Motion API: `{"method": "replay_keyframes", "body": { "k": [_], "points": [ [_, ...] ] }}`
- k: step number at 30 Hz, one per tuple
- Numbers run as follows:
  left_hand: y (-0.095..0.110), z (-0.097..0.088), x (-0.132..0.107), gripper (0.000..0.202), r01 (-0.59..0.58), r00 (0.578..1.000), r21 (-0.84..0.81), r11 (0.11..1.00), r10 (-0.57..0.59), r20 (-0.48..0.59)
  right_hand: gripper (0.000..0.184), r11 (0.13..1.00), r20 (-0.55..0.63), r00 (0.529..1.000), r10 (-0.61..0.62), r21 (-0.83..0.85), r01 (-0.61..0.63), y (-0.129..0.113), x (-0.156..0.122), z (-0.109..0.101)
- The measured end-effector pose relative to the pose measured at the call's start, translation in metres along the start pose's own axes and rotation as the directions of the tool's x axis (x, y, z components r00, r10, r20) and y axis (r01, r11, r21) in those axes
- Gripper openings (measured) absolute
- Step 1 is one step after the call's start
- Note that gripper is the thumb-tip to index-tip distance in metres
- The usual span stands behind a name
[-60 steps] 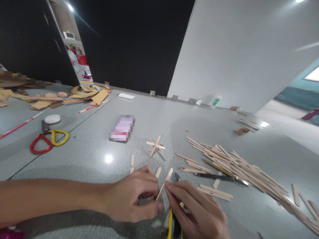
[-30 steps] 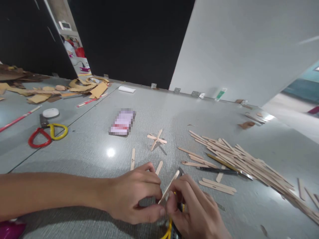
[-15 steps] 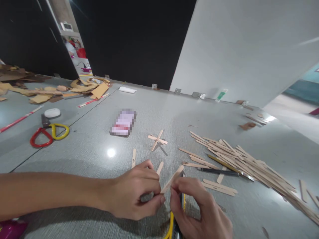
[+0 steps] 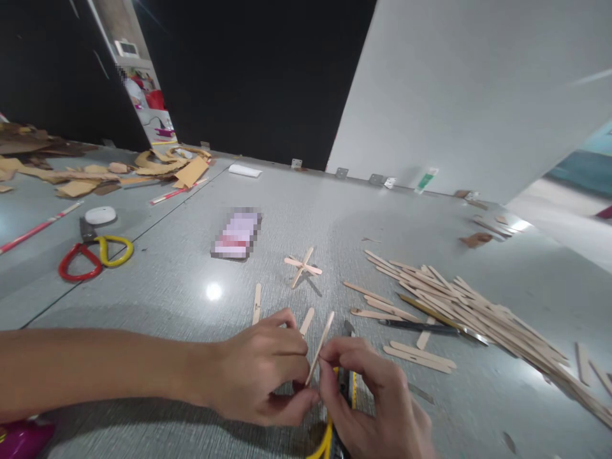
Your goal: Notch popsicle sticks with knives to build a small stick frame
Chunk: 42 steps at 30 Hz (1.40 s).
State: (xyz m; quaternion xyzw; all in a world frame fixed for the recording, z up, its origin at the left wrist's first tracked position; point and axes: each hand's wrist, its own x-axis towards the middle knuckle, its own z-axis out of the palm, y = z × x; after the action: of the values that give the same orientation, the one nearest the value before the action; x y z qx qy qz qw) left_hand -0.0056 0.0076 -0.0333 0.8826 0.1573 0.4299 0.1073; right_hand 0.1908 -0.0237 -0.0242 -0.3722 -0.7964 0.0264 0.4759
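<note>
A wooden craft stick [image 4: 325, 335] is tilted between my hands, its narrow edge turned towards me. My left hand [image 4: 268, 370] pinches its lower end between thumb and forefinger. Against its right side, my right hand [image 4: 373, 389] closes thumb and fingertips on the stick. Beneath the right hand lies a black and yellow tool [image 4: 343, 379], mostly covered. Two single sticks, one upright stick [image 4: 258, 303] and one slanted stick [image 4: 308, 320], lie just beyond the left hand. Farther off, a star of crossed craft sticks [image 4: 303, 267] rests on the table.
A heap of craft sticks [image 4: 459, 303] spreads at right, with a black pen-like tool [image 4: 415, 327] beside it. Left are a phone [image 4: 238, 234], red-and-yellow-handled scissors [image 4: 93, 258], a white mouse-shaped case [image 4: 101, 216] and cardboard scraps [image 4: 95, 175]. Dark and white panels stand behind.
The stick in my hands has turned steeper and onto its edge, its top end moving left. My right hand has shifted slightly left, showing more of the black and yellow tool.
</note>
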Motion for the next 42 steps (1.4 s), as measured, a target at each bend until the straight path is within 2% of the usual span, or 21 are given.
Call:
{"method": "replay_keyframes", "body": {
  "k": [8,14,21,31,35,37,40,42],
  "points": [
    [-0.001,-0.001,0.001,0.022,-0.058,0.998,0.014,0.998,0.057,0.039,0.021,0.999,0.039,0.999,-0.03,-0.014,0.03,0.001,0.0,0.0],
    [0.0,-0.003,0.002,0.023,-0.097,0.992,0.01,0.995,0.095,0.084,0.024,0.998,0.061,0.997,-0.044,0.051,0.04,-0.001,0.0,-0.002],
    [0.0,-0.002,0.001,0.017,-0.071,0.994,0.007,0.997,0.07,0.09,0.031,0.997,0.179,0.982,0.062,0.041,-0.071,0.0,-0.006,-0.005],
    [0.0,-0.002,0.001,0.022,-0.052,0.995,-0.036,0.998,0.055,0.086,0.035,0.995,0.181,0.982,0.052,0.076,-0.067,0.002,-0.009,-0.004],
    [0.0,-0.004,0.001,0.023,0.033,0.992,-0.098,0.995,-0.021,0.123,0.033,0.994,0.239,0.967,0.083,0.056,-0.099,0.004,-0.008,-0.007],
    [0.001,-0.006,0.001,0.023,0.128,0.979,-0.152,0.98,-0.1,0.179,0.031,0.994,0.215,0.975,0.061,0.071,-0.078,0.006,-0.007,-0.006],
    [0.003,-0.009,0.003,0.021,0.286,0.937,-0.218,0.933,-0.224,0.268,0.028,0.997,0.155,0.987,0.039,0.061,-0.049,0.007,-0.006,-0.002],
    [0.004,-0.011,0.004,0.022,0.338,0.922,-0.248,0.908,-0.267,0.279,0.026,0.998,0.139,0.989,0.046,0.034,-0.051,0.008,-0.006,0.001]
  ]
}}
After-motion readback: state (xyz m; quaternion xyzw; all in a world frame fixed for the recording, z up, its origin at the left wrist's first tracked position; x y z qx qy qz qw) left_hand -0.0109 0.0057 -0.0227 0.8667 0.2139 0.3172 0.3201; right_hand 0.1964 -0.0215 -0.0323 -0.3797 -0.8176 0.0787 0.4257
